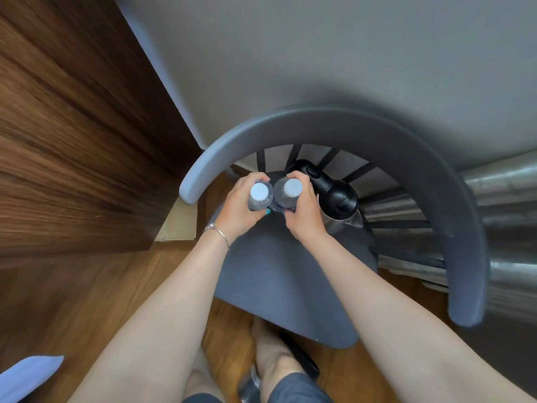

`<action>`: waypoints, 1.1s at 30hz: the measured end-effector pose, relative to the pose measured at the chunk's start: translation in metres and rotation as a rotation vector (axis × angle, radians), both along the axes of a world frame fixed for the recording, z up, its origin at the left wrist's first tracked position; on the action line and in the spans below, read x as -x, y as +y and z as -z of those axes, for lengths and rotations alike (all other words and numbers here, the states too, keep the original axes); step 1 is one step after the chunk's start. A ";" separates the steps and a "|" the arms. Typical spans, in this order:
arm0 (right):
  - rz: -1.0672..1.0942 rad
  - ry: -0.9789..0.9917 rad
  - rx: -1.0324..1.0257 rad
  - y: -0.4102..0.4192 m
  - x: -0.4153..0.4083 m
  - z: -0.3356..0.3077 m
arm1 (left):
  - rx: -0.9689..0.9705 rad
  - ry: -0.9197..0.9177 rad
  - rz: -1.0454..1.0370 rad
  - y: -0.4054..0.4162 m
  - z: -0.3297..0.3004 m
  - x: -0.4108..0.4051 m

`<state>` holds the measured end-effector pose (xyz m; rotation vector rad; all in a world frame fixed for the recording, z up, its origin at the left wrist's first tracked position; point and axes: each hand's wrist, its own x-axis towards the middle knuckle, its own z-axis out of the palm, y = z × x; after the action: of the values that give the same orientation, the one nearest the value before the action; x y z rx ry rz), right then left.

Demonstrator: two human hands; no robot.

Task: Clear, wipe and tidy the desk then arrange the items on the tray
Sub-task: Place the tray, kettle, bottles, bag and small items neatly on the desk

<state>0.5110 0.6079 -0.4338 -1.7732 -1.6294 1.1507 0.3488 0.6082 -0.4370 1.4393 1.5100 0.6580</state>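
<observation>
- Two things dominate the head view: the grey upholstered chair with a curved backrest and dark spindles (334, 123), seen from above, and the dark wood-grain panel (72, 126) to the left of it. The chair's seat appears to serve as a holding place for things taken off the tabletop so that it can be wiped; the tabletop itself is not in view.
- At the back of the seat, near the spindles, stands a steel kettle with a black lid and handle (334, 199), upright, handle toward the rear.
- Just left of the kettle are two clear plastic water bottles, each with a white cap. The left bottle (259, 193) and the right bottle (292, 189) sit side by side, touching or nearly so.
- Both bottles are upright, long axes vertical, caps pointing up at the camera; whether their bases rest on the seat is hidden.
- The left hand (241, 210) has its fingers wrapped round the left bottle; a thin bracelet (218, 232) circles that wrist.
- The right hand (303, 210) grips the right bottle likewise, probably so both travel together.
</observation>
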 end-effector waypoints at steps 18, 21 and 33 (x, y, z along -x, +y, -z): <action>-0.124 0.684 -0.279 -0.087 0.037 -0.177 | -0.322 -0.578 -0.466 -0.113 -0.181 0.040; -0.279 0.695 -0.302 -0.099 0.065 -0.219 | -0.360 -0.687 -0.513 -0.135 -0.218 0.054; -0.361 0.867 -0.293 -0.194 0.199 -0.339 | -0.487 -0.690 -0.476 -0.244 -0.341 0.180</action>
<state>0.3123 0.4137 -0.0953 -0.6346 -1.4614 1.4584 0.1686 0.3643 -0.0964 0.9960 1.1607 1.7079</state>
